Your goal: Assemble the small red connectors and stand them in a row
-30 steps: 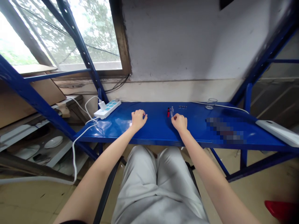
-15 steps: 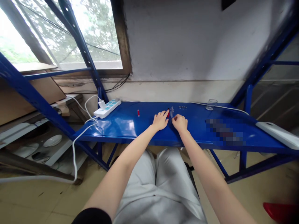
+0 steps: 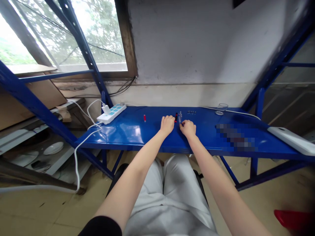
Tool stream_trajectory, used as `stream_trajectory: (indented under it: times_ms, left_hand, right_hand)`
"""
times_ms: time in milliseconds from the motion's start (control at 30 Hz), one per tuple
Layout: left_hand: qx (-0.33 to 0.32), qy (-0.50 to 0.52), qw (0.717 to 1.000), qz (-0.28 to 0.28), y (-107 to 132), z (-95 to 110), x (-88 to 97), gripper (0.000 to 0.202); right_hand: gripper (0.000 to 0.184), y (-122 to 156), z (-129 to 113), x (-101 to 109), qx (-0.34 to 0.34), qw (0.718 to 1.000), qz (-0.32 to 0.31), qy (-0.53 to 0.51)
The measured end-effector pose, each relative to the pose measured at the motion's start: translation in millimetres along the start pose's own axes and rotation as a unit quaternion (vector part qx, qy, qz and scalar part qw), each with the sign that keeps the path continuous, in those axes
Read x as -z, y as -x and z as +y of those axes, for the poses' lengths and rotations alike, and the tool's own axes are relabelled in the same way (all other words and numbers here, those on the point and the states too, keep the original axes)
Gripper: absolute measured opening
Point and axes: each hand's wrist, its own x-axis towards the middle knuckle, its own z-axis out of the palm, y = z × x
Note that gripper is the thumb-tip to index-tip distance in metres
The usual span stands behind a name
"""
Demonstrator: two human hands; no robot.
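Both my hands rest on a blue metal shelf. My left hand has its fingers curled, its tips at a small red and black piece. My right hand is closed just right of it, beside a small clear piece. What either hand grips is too small to make out. A little red piece lies alone to the left. A row of tiny dark parts lies behind my right hand.
A white power strip with a white cable sits at the shelf's left end. A clear glass stands at the back right, a white flat device at the far right. Blue rack posts stand on both sides.
My left hand moved right from the shelf's middle to the red and black piece, leaving the little red piece lying where it had been. My right hand stayed put.
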Motion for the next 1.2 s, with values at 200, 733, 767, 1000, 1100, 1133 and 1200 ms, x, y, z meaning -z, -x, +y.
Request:
stream_trajectory:
  times_ms: [200,733,767,1000,1100,1133,1200]
  left_hand:
    - [0.05,0.078,0.995,0.04,11,-12,5.6,0.017]
    - [0.203,0.375,0.893,0.147,31,-16,11.6,0.011]
    - [0.205,0.377,0.891,0.146,31,-17,11.1,0.011]
    - [0.212,0.383,0.888,0.144,32,-20,9.3,0.012]
    - [0.212,0.384,0.887,0.143,32,-20,9.4,0.012]
    - [0.212,0.383,0.887,0.143,32,-20,9.6,0.012]
    - [0.214,0.38,0.888,0.145,33,-20,10.0,0.012]
  right_hand:
    - [0.019,-4,-1,-2,-0.006,1.0,-0.022,0.01]
    - [0.028,-24,-8,2,-0.113,0.984,-0.139,-0.016]
    - [0.028,-26,-9,2,-0.124,0.981,-0.145,-0.025]
    - [0.021,-25,-11,-4,-0.147,0.982,-0.111,-0.047]
    - [0.017,-19,-10,-5,-0.126,0.987,-0.091,-0.041]
    - [0.016,-17,-10,-5,-0.11,0.989,-0.087,-0.036]
    - [0.015,-13,-12,-4,-0.06,0.995,-0.077,-0.019]
